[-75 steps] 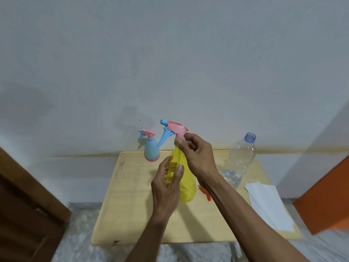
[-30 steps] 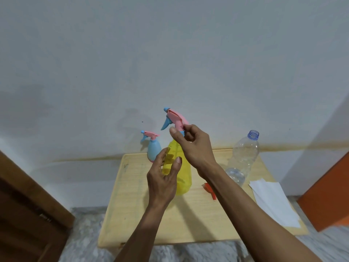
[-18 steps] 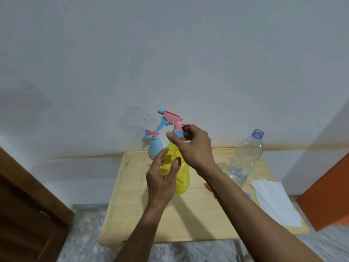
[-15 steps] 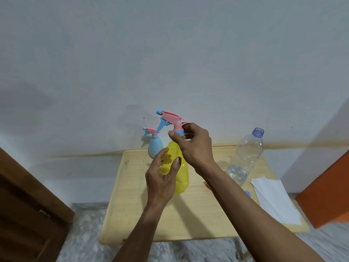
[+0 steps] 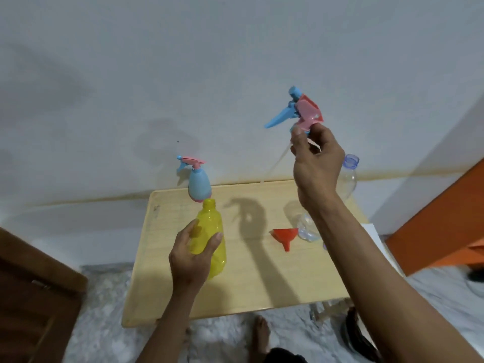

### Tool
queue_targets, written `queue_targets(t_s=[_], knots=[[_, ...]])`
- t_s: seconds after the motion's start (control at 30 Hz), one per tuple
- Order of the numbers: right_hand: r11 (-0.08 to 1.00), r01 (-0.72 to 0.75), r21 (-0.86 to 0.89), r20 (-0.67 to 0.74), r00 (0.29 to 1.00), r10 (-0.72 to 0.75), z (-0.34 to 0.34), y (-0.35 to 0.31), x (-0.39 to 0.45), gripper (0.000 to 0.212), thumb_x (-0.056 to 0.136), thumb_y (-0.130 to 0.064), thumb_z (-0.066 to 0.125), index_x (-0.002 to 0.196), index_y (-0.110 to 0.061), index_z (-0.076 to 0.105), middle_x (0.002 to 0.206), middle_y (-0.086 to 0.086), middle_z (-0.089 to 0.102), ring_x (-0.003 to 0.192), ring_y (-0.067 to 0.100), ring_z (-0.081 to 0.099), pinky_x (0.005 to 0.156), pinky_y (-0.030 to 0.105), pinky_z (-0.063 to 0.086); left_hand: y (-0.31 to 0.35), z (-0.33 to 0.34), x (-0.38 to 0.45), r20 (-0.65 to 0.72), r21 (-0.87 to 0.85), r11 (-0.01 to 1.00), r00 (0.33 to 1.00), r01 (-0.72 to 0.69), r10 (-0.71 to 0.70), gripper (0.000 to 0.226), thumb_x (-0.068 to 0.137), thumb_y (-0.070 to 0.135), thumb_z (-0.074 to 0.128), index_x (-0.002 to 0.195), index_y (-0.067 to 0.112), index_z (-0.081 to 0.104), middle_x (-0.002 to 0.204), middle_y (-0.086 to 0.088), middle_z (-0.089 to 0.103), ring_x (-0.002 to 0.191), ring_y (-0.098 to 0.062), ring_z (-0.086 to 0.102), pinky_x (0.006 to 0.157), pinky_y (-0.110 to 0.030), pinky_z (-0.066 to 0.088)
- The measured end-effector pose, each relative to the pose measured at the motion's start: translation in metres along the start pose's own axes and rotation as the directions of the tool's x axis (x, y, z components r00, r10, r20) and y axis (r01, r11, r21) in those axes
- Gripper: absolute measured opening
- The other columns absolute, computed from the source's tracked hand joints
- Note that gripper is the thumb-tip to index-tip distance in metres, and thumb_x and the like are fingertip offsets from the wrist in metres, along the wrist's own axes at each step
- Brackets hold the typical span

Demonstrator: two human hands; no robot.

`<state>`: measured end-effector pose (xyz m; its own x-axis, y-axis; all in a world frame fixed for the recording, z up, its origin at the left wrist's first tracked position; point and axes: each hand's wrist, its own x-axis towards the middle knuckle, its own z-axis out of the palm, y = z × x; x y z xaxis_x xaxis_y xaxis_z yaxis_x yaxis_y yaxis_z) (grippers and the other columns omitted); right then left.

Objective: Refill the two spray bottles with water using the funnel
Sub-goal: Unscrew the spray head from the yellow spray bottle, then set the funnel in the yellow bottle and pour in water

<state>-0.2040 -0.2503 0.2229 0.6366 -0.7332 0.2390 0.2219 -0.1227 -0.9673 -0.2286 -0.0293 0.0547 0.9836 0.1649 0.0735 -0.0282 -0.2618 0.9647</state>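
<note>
So the open-necked yellow bottle was gripped by the left hand while the spray head was pinched aloft by the right hand.

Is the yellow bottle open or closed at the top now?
Open. The yellow bottle shows a bare threaded neck, held by the left hand; the right hand holds its spray head up, apart.

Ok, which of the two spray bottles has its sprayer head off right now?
The yellow spray bottle, gripped by the left hand: its neck is bare. The right hand holds its trigger head aloft. The blue spray bottle at the back is capped.
</note>
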Motion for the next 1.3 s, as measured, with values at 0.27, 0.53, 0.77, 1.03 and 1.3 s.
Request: queue_targets(t_s=[0.27,0.53,0.77,1.03,1.3], knots=[[0.881,-0.224,-0.416,0.106,0.951,0.292,-0.006,0.113,-0.009,0.021,0.096,-0.032,0.065,0.090,-0.012,0.069,0.076,0.003,0.063,0.062,0.013,0.049,0.056,0.018,0.039,-0.028,0.022,0.022,0.072,0.077,0.996,0.996,0.047,-0.052,0.084,0.058,0.074,0.070,0.130,0.034,0.056,0.119,0.002,0.066,0.104,-0.019,0.064,0.089,-0.042,0.055],[0.719,-0.235,-0.654,0.238,0.838,0.490,0.018,0.209,-0.017,0.023,0.095,-0.020,0.063,0.080,-0.002,0.068,0.064,0.004,0.057,0.072,0.029,0.054,0.064,0.033,0.033,-0.057,0.051,0.027,0.170,0.092,0.996,0.985,0.005,-0.021,0.072,0.061,0.059,0.078,0.127,0.040,0.054,0.120,0.014,0.062,0.107,-0.012,0.063,0.095,-0.038,0.053],[0.584,-0.217,-0.782,0.234,0.767,0.597,0.043,0.259,-0.011,0.028,0.095,-0.027,0.064,0.095,0.000,0.072,0.098,0.020,0.071,0.099,0.037,0.062,0.070,0.031,0.037,-0.079,0.067,0.034,0.228,0.117,0.993,0.972,0.028,-0.054,0.077,0.064,0.050,0.084,0.131,0.024,0.058,0.126,0.007,0.065,0.115,-0.013,0.063,0.098,-0.047,0.053],[0.489,-0.219,-0.844,0.197,0.721,0.664,0.056,0.285,-0.008,0.037,0.093,-0.033,0.069,0.112,-0.002,0.066,0.115,0.021,0.067,0.107,0.038,0.062,0.081,0.036,0.047,-0.082,0.073,0.033,0.222,0.127,0.991,0.973,0.037,-0.065,0.074,0.064,0.050,0.085,0.130,0.028,0.058,0.123,0.011,0.066,0.114,-0.010,0.063,0.096,-0.044,0.054],[0.463,-0.166,-0.871,0.211,0.725,0.656,0.058,0.291,-0.008,0.041,0.093,-0.037,0.070,0.115,-0.002,0.065,0.116,0.020,0.066,0.107,0.036,0.062,0.086,0.039,0.049,-0.079,0.075,0.032,0.210,0.181,0.983,0.977,0.002,-0.040,0.072,0.067,0.035,0.090,0.131,0.022,0.058,0.123,0.009,0.065,0.113,-0.007,0.061,0.094,-0.039,0.055]])
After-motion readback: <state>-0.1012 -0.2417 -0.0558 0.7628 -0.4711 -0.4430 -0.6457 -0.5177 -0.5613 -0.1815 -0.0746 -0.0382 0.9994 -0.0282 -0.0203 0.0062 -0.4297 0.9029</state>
